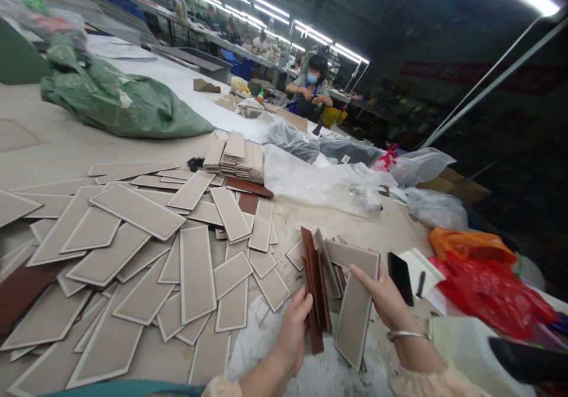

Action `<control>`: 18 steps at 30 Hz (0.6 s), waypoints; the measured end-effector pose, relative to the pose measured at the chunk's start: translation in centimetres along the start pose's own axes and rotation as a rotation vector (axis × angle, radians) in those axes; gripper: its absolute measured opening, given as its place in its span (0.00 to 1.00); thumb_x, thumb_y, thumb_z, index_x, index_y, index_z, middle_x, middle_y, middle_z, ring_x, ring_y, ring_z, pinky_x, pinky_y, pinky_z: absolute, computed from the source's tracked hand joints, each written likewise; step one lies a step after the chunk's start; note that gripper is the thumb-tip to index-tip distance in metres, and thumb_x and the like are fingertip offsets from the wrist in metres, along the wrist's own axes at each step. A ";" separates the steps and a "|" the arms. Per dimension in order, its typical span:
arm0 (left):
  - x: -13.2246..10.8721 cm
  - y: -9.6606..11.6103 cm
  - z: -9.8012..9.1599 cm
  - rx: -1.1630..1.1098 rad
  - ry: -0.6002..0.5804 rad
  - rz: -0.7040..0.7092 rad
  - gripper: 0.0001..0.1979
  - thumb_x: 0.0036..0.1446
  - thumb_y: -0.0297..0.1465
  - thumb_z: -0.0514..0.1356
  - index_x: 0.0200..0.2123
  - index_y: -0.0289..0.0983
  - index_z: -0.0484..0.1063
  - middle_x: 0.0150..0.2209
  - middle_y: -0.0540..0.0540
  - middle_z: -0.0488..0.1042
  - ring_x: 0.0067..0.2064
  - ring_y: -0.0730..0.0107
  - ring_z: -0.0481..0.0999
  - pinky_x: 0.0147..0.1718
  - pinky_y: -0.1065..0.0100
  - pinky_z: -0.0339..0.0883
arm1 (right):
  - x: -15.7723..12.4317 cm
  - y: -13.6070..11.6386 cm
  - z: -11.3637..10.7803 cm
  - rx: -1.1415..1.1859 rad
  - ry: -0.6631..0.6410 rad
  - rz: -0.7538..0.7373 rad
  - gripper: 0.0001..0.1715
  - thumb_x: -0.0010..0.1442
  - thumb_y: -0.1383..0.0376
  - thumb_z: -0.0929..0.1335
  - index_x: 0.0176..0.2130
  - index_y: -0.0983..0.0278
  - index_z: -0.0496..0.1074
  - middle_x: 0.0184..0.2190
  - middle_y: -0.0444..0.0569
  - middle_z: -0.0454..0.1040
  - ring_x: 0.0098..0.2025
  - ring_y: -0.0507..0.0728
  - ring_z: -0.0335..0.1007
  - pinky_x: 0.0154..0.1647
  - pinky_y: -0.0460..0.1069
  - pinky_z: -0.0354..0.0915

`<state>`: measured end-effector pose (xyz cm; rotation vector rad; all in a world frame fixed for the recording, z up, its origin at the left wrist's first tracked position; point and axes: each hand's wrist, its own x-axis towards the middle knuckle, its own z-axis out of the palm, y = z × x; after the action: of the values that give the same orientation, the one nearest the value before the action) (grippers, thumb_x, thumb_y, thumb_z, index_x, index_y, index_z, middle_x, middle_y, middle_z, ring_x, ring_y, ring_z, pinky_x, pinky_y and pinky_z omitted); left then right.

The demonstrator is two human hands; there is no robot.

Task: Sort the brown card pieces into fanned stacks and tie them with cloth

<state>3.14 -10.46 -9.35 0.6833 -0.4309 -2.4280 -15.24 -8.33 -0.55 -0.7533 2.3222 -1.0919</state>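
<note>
My left hand (293, 329) is closed around a few upright, reddish-brown flat strips (314, 290), seen nearly edge-on. To their right, my right hand (386, 293) grips a beige rectangular panel (357, 308) with a pale border, thumb on its face and fingers behind. Between the two hands stand more panels (327, 261), tilted and partly hidden. A wide heap of similar beige panels (197, 273) with pale borders spreads over the table to the left. Behind the heap are neat stacks of beige pieces (242, 157).
A green plastic bag (119, 101) lies at the back left, and clear plastic bags (319, 178) lie behind the hands. Right of my right hand are a black phone (400, 278) and a red bag (492, 296). Another person (313, 86) sits farther back.
</note>
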 end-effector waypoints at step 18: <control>-0.1 -0.1 0.1 -0.045 -0.088 -0.012 0.22 0.62 0.43 0.54 0.58 0.44 0.66 0.60 0.48 0.67 0.63 0.58 0.60 0.60 0.58 0.54 | -5.2 3.3 5.3 -0.449 -0.154 -0.413 0.25 0.49 0.69 0.64 0.48 0.62 0.70 0.66 0.53 0.48 0.68 0.63 0.41 0.67 0.60 0.47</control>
<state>3.08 -10.35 -9.24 0.5634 -0.4070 -2.4783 -9.08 -6.09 -5.29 -1.4810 2.3592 -0.6268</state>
